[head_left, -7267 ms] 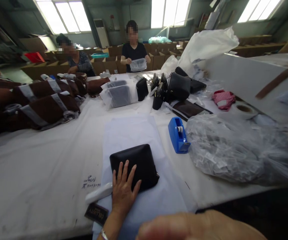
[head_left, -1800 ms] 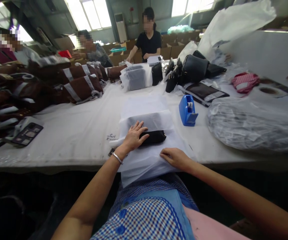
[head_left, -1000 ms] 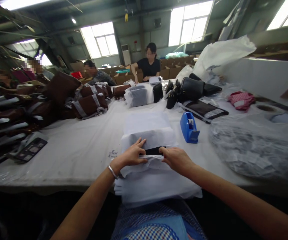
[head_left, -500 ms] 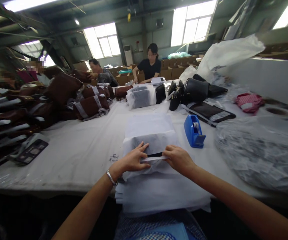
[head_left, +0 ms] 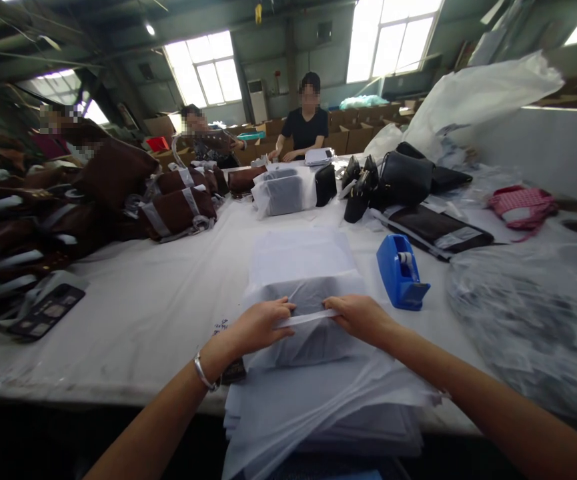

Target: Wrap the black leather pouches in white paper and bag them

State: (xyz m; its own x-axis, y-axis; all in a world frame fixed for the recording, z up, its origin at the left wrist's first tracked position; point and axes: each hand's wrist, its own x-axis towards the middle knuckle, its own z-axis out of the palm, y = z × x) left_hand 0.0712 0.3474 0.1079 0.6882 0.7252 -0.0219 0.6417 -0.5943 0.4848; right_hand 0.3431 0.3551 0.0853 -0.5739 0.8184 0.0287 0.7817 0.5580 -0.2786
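A dark flat-topped item, perhaps a bag, shows through thin white tissue paper (head_left: 295, 343) in front of me. My left hand (head_left: 263, 325) has its thumb and fingers closed on a folded strip of that paper. On the other side, my right hand (head_left: 361, 318) pinches the same fold. Between the two hands the fold runs as a pale band across the dark item. A stack of white paper sheets (head_left: 313, 427) lies beneath, reaching over the table's near edge. To the right of my right hand stands a blue tape dispenser (head_left: 399, 273).
Brown bags (head_left: 178, 212) are piled at the left, near a phone (head_left: 48, 310). Black bags (head_left: 403, 177) lie at the back right, and a wrapped dark bag (head_left: 283, 192) stands mid-table. Clear plastic bags (head_left: 528, 320) cover the right side. Co-workers (head_left: 305, 127) are across the table.
The bare black strip between my hands is now covered by paper. Loose sheets at the near edge have shifted and fanned out. A co-worker at the back holds a bag raised.
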